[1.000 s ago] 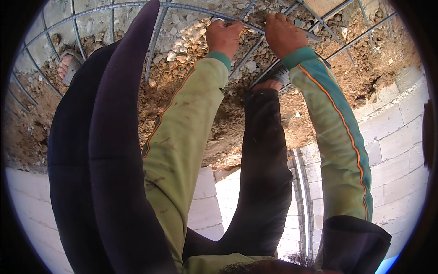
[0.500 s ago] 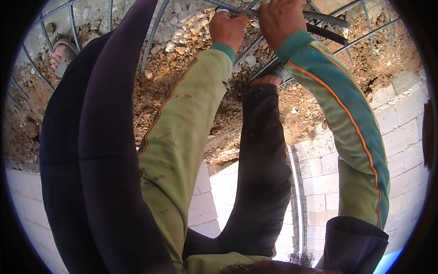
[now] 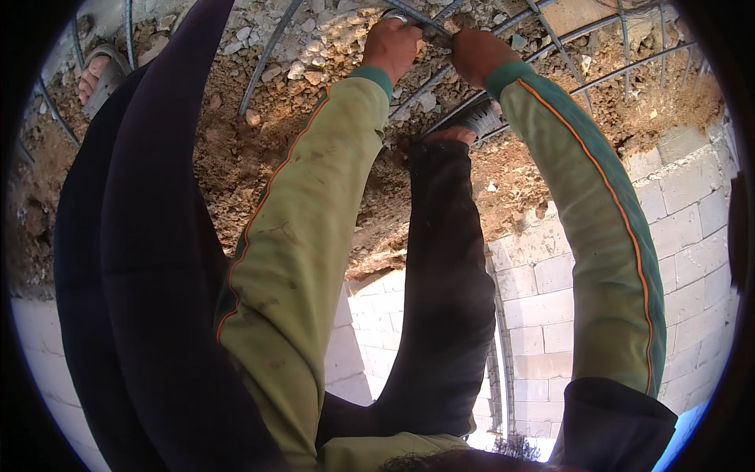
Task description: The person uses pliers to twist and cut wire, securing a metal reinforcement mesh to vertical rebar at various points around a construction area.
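Observation:
My left hand is closed at the top of the view, beside a crossing of steel reinforcing bars. A small shiny, pale curved thing shows at its fingers, too small to make out. My right hand is closed just across the crossing, its knuckles turned up and its fingers bent inward. Whatever it grips is hidden behind the hand. Both hands are close to the bars, a short gap apart.
Rubble and loose earth lie under the bar grid. A bar curves down left of my hands. My sandalled feet stand among the bars. Pale block walls rise on the near side.
My right hand has turned over and inward, and the black tool handles that stuck out to its right no longer show. The left hand has shifted slightly; the view has moved a little.

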A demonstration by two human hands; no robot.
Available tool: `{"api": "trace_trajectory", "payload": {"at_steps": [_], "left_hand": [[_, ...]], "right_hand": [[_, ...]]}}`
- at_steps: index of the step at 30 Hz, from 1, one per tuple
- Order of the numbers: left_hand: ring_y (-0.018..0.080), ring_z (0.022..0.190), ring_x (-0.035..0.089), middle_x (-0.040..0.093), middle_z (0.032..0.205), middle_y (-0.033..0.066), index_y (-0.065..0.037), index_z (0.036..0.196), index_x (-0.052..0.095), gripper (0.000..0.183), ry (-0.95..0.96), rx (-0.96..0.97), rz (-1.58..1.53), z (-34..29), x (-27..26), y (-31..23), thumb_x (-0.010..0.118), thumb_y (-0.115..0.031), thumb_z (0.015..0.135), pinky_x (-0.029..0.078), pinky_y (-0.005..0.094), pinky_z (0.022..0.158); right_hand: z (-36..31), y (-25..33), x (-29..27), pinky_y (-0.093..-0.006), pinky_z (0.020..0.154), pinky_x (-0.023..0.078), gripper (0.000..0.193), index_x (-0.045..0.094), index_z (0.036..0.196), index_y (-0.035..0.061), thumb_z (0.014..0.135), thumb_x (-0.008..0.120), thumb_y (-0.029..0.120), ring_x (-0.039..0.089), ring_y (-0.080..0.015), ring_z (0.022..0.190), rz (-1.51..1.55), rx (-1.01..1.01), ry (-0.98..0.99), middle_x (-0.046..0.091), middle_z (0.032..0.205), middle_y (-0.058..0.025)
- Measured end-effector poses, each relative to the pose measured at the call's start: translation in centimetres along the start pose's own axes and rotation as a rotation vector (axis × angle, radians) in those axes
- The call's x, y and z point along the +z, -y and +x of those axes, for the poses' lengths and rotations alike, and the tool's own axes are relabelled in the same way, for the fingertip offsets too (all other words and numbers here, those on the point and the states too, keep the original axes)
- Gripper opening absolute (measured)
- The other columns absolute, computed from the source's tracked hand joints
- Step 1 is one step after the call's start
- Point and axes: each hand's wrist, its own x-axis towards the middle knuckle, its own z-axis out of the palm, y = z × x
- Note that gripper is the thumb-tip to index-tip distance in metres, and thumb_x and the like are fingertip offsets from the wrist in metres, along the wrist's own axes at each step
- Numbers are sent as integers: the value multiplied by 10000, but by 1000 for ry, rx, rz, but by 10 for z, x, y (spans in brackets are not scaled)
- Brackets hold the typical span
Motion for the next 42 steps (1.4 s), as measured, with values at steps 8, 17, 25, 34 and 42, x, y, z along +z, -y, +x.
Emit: {"api": "trace_trajectory", "payload": {"at_steps": [8, 17, 25, 34, 42], "left_hand": [[163, 653, 551, 642, 724, 65, 16, 914, 719, 185, 14, 88, 191, -6, 6, -7, 726, -162, 866, 460, 376, 620], [177, 743, 627, 699, 815, 72, 2, 942, 725, 205, 7, 159, 105, 6, 2, 14, 754, -178, 849, 497, 371, 671], [161, 849, 575, 661, 946, 46, 7, 1033, 644, 147, 109, 47, -302, 5, 2, -1, 683, -47, 902, 465, 342, 760], [156, 917, 587, 676, 1017, 47, 12, 1083, 656, 177, 169, 126, -144, 7, 6, -3, 671, -56, 921, 466, 324, 851], [146, 939, 593, 683, 1036, 49, 8, 1068, 655, 162, 282, 109, -117, 13, -1, 0, 668, -27, 911, 465, 311, 880]], "right_hand": [[-32, -52, 47, -554, 859, 482, 346, 624, 1096, 24, 1005, 503, 335, 635, -463, 982, 320, 82, -483, 665, 1001, -284], [-6, -38, 24, -476, 727, 511, 246, 690, 1005, 41, 925, 594, 252, 683, -344, 814, 730, 52, -512, 696, 893, -198], [14, -15, 39, -505, 720, 497, 226, 739, 914, 57, 857, 636, 250, 664, -407, 795, 912, 191, -712, 684, 867, -240], [54, -57, 58, -475, 749, 510, 205, 771, 957, 100, 891, 640, 243, 680, -393, 846, 751, -13, -573, 689, 887, -257], [35, -40, 47, -495, 738, 507, 233, 750, 1022, 99, 902, 644, 268, 672, -402, 830, 945, 119, -477, 687, 882, -231]]}}
